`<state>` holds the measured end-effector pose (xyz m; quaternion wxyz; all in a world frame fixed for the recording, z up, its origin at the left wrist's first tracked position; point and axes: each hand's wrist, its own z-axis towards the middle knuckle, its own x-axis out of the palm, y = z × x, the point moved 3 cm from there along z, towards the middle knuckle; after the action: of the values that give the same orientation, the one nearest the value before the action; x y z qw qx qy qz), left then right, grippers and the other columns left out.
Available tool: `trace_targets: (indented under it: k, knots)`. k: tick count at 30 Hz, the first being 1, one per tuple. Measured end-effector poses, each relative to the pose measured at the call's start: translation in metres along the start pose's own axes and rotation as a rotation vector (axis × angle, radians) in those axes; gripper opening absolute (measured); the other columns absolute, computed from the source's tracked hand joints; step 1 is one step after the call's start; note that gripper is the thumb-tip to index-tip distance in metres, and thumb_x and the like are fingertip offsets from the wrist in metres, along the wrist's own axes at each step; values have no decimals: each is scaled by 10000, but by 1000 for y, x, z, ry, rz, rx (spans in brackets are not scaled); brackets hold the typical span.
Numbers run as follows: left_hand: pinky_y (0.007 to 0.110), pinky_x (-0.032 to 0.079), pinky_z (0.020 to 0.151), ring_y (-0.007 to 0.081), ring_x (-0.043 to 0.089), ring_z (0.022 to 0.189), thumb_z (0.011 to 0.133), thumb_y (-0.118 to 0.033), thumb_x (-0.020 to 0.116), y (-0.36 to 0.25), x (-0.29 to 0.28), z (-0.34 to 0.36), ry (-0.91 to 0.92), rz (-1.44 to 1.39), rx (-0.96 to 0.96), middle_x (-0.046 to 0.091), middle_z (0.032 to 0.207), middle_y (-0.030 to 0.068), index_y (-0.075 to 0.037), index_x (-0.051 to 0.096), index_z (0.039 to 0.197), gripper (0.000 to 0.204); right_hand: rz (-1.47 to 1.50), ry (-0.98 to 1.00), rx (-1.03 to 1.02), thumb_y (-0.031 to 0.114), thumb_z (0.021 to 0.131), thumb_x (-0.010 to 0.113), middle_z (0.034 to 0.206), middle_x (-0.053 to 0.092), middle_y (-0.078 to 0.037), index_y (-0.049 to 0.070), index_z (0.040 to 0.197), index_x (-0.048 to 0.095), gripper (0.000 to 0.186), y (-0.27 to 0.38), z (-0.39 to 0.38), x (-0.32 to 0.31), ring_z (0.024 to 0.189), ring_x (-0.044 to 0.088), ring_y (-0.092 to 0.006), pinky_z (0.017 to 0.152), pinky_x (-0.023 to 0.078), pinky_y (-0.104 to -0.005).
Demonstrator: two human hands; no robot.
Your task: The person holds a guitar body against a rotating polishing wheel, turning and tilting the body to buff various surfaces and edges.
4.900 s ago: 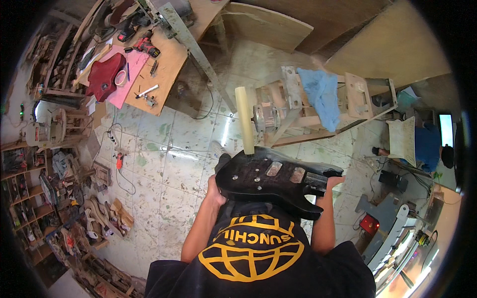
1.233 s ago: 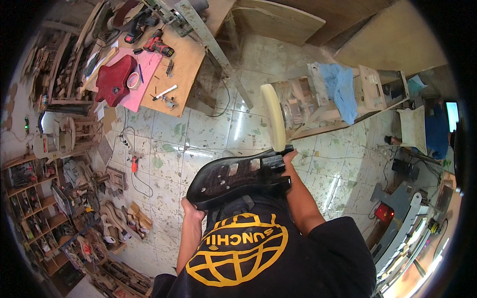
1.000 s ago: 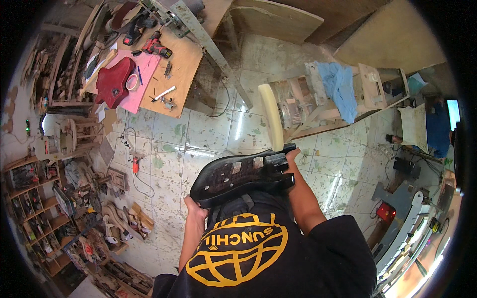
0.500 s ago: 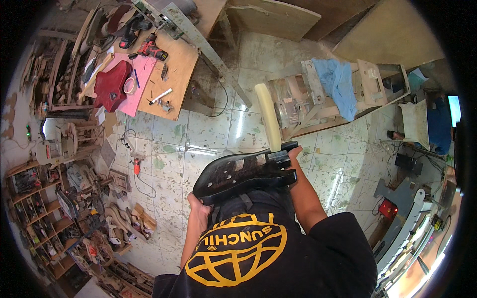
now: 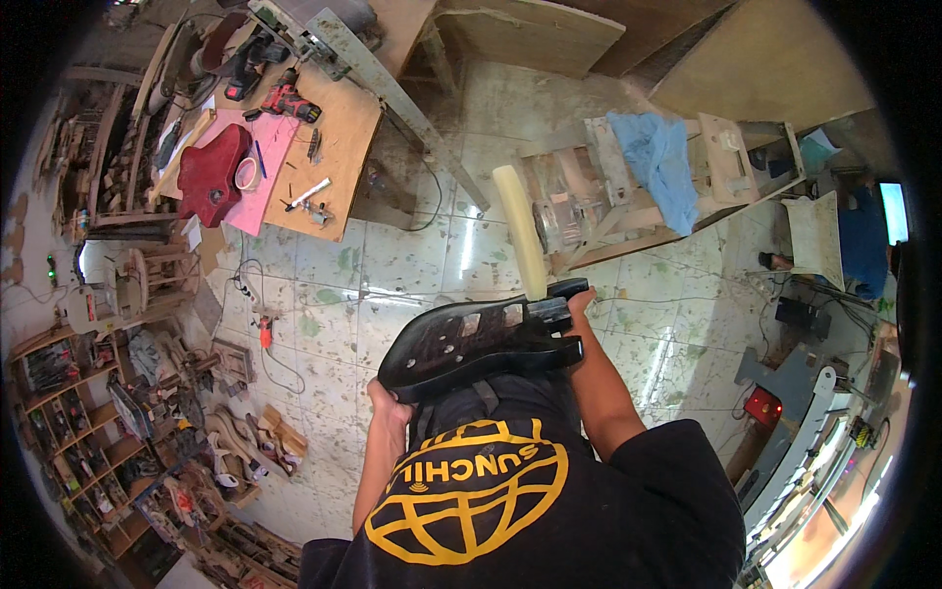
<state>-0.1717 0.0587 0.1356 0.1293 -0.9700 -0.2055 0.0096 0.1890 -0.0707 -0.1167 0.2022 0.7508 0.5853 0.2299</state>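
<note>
A glossy black electric guitar body point(image 5: 442, 346) with rectangular cut-outs and several holes on its upper face lies across my lap. My left hand point(image 5: 390, 404) grips its rounded end, with some fingers hidden beneath. At the opposite end, near the horns, my right hand point(image 5: 581, 312) is closed round the far edge. A pale yellow wheel point(image 5: 519, 232), seen nearly edge-on and resembling a buffing wheel, reaches the body's far edge beside the neck pocket. Whether they touch I cannot tell.
Behind the wheel stands a wooden frame point(image 5: 613, 231) draped with a blue cloth point(image 5: 655, 167). A table at far left bears a red guitar body point(image 5: 216, 175), a cordless drill point(image 5: 285, 98) and a tape roll point(image 5: 247, 175). Shelves point(image 5: 74, 432) line the left; a cable point(image 5: 280, 368) crosses the tiled floor.
The surroundings have shifted slightly left in the view. Both hands keep their grip on the guitar body, which has hardly moved.
</note>
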Motion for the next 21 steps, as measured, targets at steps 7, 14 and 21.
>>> trace_targets:
  k: [7,14,21]
  knots:
    - [486,505,827,320,604,957,881,-293,266,17,16,16,128,-17,-43,623,1053,166,-28,587,1065,456,40,-16,-29,514,901,189,1088,565,-134,-14,1076,527,651,42,7,-12,976,535,-277,938,399,-383]
    - [490,468,892,317,574,1020,881,-284,264,39,43,20,195,27,-102,602,1109,171,-35,587,1072,451,70,-48,-101,512,901,192,1090,563,-137,-18,1076,525,650,90,16,-26,978,534,-279,940,397,-383]
    - [509,454,902,327,566,1041,878,-297,267,66,72,14,183,66,-150,601,1120,166,-42,588,1080,457,104,-70,-163,510,902,194,1092,561,-141,-22,1075,524,649,137,32,-48,981,533,-281,942,395,-384]
